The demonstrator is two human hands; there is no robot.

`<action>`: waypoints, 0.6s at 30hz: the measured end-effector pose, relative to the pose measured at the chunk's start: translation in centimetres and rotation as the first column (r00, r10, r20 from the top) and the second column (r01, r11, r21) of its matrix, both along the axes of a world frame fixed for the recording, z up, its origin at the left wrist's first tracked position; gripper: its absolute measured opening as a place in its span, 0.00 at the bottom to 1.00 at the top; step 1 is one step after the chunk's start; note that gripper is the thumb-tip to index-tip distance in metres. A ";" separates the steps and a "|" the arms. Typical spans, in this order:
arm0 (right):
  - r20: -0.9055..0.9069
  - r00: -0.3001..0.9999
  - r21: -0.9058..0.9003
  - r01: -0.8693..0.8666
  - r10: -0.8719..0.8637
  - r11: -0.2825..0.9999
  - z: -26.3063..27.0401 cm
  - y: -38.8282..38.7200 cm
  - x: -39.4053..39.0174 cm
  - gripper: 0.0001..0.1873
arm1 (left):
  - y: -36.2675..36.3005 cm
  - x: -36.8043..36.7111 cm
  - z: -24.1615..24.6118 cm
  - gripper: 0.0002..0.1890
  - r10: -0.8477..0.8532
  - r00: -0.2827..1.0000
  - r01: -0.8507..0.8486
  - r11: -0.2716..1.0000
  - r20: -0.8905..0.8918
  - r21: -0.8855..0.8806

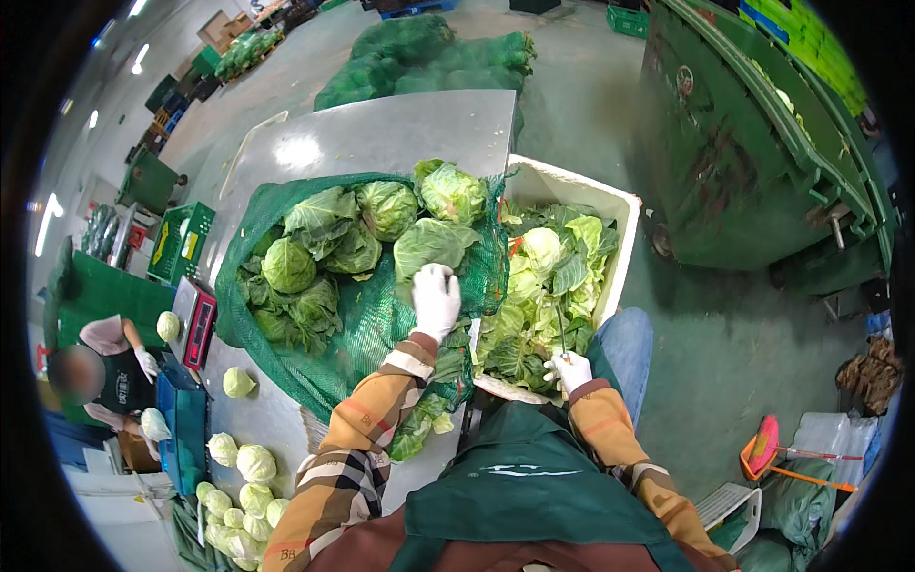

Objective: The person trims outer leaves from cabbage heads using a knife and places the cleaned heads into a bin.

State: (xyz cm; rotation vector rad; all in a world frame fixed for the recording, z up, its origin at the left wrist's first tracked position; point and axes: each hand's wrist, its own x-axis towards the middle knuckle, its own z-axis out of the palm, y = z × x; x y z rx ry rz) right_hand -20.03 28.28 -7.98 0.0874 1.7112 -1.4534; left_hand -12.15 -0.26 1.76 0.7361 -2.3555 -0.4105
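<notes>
My left hand (437,300), in a white glove, rests on the near side of a cabbage (430,247) with loose outer leaves. That cabbage lies at the mouth of a green mesh sack (364,322), where several more untrimmed cabbages (289,265) are heaped. My right hand (570,370), gloved too, grips the handle of a knife (562,325) whose thin blade points away from me. Beneath the blade, a white foam box (622,236) holds many cut cabbage leaves (525,314). Some fingers of the left hand are hidden against the cabbage.
Trimmed cabbages (246,511) sit on the metal table (372,132) at left, near a red scale (198,329) and a blue crate (182,422). Another person (118,372) stands beyond them. A green waste bin (743,157) is at right; full mesh sacks (429,61) lie ahead.
</notes>
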 end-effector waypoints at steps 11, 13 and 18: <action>-0.055 0.997 0.067 -0.054 0.058 0.996 -0.7 0.5 1.7 0.10 | -5.2 0.9 1.5 0.50 0.125 0.972 -0.143 0.986 0.198 0.082; -0.056 0.998 0.048 -0.032 0.035 0.998 -0.8 0.7 1.9 0.10 | -5.5 0.4 1.3 0.48 0.105 0.993 -0.106 0.994 0.052 0.033; -0.046 0.999 0.033 -0.009 0.011 0.999 -1.4 1.5 1.7 0.10 | -4.2 0.0 -0.3 0.32 0.430 0.891 -0.414 0.901 -0.147 0.131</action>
